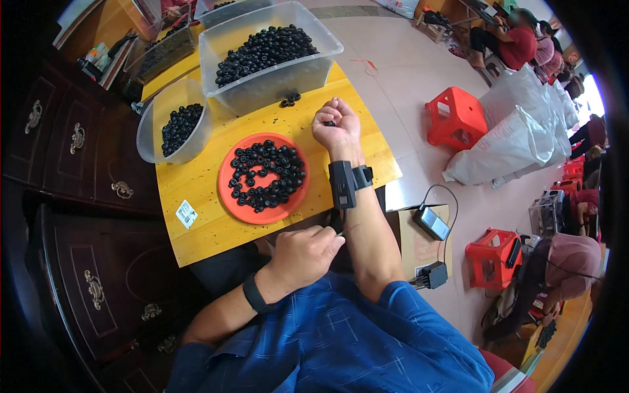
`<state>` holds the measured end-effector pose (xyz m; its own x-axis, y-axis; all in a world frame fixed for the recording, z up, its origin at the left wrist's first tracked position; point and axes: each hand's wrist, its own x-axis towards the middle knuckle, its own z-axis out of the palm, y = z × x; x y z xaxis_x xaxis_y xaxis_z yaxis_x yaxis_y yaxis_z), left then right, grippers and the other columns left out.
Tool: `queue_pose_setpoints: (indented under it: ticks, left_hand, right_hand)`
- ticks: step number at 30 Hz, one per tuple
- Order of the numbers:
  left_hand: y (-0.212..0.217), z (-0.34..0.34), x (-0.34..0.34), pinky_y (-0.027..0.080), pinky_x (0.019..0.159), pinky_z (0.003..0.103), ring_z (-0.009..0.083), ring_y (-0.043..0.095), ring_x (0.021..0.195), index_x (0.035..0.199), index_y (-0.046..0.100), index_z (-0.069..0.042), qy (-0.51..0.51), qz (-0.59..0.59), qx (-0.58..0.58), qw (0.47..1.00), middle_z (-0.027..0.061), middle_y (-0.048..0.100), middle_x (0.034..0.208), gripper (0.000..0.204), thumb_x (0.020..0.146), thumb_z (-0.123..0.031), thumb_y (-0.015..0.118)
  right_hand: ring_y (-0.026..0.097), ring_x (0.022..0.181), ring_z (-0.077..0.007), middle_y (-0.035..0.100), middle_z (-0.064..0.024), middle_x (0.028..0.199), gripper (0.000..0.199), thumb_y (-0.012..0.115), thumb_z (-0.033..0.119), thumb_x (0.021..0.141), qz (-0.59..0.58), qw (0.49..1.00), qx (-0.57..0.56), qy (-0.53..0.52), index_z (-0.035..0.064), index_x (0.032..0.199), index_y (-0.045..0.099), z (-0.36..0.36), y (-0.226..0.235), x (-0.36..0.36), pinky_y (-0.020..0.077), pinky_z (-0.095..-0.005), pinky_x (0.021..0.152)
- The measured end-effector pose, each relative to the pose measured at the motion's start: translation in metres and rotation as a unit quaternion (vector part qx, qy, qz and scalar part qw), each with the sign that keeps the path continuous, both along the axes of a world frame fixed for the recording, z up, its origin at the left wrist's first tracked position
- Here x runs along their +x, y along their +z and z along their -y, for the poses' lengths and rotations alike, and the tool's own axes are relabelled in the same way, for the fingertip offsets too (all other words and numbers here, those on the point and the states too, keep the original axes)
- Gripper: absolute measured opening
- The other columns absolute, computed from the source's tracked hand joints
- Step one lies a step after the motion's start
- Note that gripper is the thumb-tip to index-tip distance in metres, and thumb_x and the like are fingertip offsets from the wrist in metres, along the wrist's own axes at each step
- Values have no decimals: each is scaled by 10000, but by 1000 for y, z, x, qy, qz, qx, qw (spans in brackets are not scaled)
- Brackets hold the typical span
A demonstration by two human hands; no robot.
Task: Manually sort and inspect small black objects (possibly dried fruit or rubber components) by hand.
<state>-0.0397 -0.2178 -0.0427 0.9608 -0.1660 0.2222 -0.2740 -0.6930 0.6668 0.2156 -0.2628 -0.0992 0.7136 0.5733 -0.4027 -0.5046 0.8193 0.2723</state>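
My right hand (337, 124) is raised over the right side of the yellow table, palm up. Its fingers curl round a small black piece (329, 123), partly hidden. Lower down, in front of my body, my left hand (304, 255) is closed, with a thin dark tool (341, 233) showing at the thumb tip; most of it is hidden. An orange-red plate (226, 190) lies between the hands and the bins, bearing many small round black pieces (285, 160) with holes through them. A few more loose black pieces (290, 99) sit by the large bin.
A large clear bin (275, 82) and a round clear tub (147, 134) hold more black pieces on the yellow table (216, 239). Dark drawers (65, 150) stand left. To the right are red stools (457, 118), white sacks (511, 147), a cabled device (432, 223) on a carton, and seated people.
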Motion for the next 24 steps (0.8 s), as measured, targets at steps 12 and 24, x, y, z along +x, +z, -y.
queue_pose_setpoints:
  ticks: [12,24]
  left_hand:
    - [33,-69,10,397,592,191,16,470,644,1010,617,-2,205,-25,-251,946,-51,538,721,175,872,-70,700]
    - [9,-84,19,532,586,394,307,677,644,1046,696,-81,236,-9,-80,968,144,671,715,255,811,-174,731]
  right_hand:
    - [531,1228,-358,546,-225,1331,421,387,348,1047,144,967,34,208,20,1274,522,-3,12,-96,422,-497,1036]
    - [490,1278,-386,497,-254,1378,499,425,402,1033,210,926,32,312,1,1321,495,-25,27,-135,378,-513,1103]
